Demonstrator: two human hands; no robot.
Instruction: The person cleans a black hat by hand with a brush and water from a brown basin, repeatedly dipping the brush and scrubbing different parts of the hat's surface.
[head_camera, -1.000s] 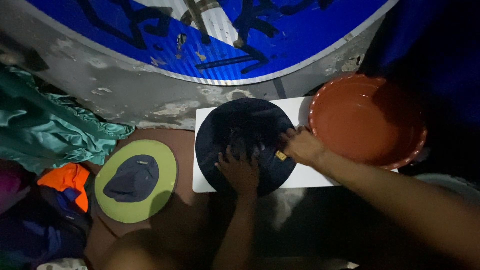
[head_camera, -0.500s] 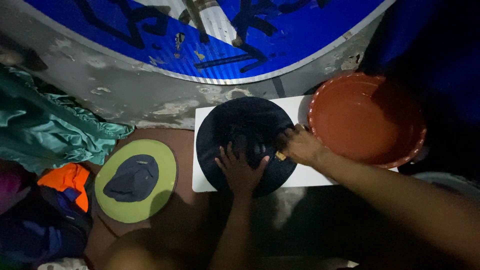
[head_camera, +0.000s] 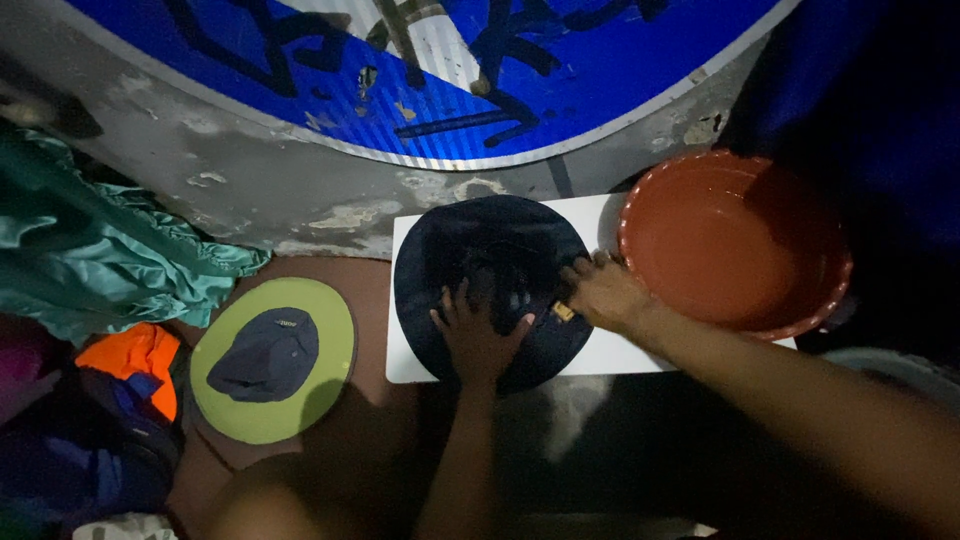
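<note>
Dim floor, white board under navy hat, both hands spread flat on it.

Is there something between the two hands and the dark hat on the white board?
Nothing visible is. The left hand lies flat on the dark hat, and the right hand touches its edge beside the orange basin. The white board lies underneath.
</note>
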